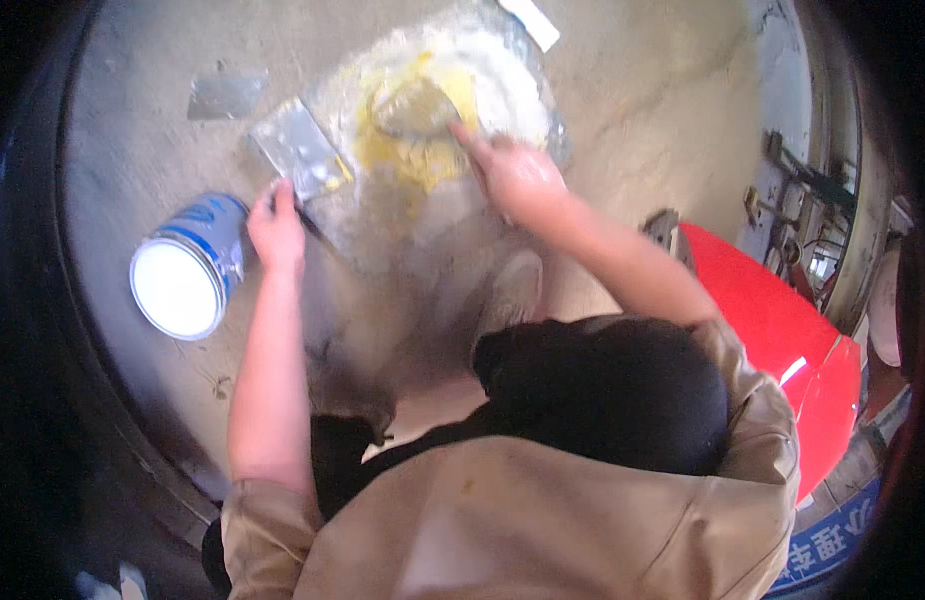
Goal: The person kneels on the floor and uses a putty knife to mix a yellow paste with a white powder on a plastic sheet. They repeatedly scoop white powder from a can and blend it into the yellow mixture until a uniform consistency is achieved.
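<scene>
My left hand (277,228) grips the near corner of a flat, square metal scraper (292,150), with yellow smears along its right edge. My right hand (520,178) is closed round the handle of a broad-bladed trowel (417,108). Its blade lies in a yellow patch of what looks like filler paste (427,162), ringed by white material (517,90). This spread covers a greyish mixing area on the floor; whether a board lies under it, I cannot tell. The trowel's handle is mostly hidden by my fingers.
Left of my left hand, a silver-and-blue can (214,225) with a white end lies tilted toward me. Beyond it is a thin grey sheet (227,93). A white strip (530,22) sits at the far edge. To my right stands a glossy red panel (762,320) near metal machinery (792,240).
</scene>
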The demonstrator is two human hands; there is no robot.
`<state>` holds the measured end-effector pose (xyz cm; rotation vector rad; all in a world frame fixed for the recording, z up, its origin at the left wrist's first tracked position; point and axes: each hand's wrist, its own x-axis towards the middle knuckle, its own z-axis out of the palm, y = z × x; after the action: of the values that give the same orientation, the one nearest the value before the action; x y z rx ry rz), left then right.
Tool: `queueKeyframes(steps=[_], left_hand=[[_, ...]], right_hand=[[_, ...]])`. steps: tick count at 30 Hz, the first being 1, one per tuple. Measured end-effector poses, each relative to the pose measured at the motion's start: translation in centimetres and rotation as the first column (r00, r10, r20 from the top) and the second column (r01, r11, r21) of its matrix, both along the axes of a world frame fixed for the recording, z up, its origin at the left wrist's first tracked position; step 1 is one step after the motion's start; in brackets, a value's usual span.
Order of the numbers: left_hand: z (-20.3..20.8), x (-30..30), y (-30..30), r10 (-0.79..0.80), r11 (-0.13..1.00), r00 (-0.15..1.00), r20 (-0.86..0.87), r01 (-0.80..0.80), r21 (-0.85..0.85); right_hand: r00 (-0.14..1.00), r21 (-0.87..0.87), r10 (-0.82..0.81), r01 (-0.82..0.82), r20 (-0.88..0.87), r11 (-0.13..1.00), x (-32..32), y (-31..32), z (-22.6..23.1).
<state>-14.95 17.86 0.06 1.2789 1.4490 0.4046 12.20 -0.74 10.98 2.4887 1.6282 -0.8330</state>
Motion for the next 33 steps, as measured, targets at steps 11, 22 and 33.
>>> queueKeyframes(steps=[11,22,33], left_hand=[[0.2,0.4,0.2,0.046,0.994,0.992,0.114,-0.034,-0.101],[0.0,1.2,0.0,0.056,0.992,0.992,0.112,-0.042,-0.123],[-0.1,0.9,0.2,0.001,0.990,0.998,0.067,0.009,-0.138]], right_hand=[[0.994,-0.063,-0.108,0.108,0.000,0.992,0.4,-1.7,0.6],[-0.194,-0.528,-0.694,0.792,-0.693,0.307,-1.0,-10.4,-0.4],[-0.119,-0.586,-0.748,0.705,-0.653,0.400,4.9,-14.9,-6.1]])
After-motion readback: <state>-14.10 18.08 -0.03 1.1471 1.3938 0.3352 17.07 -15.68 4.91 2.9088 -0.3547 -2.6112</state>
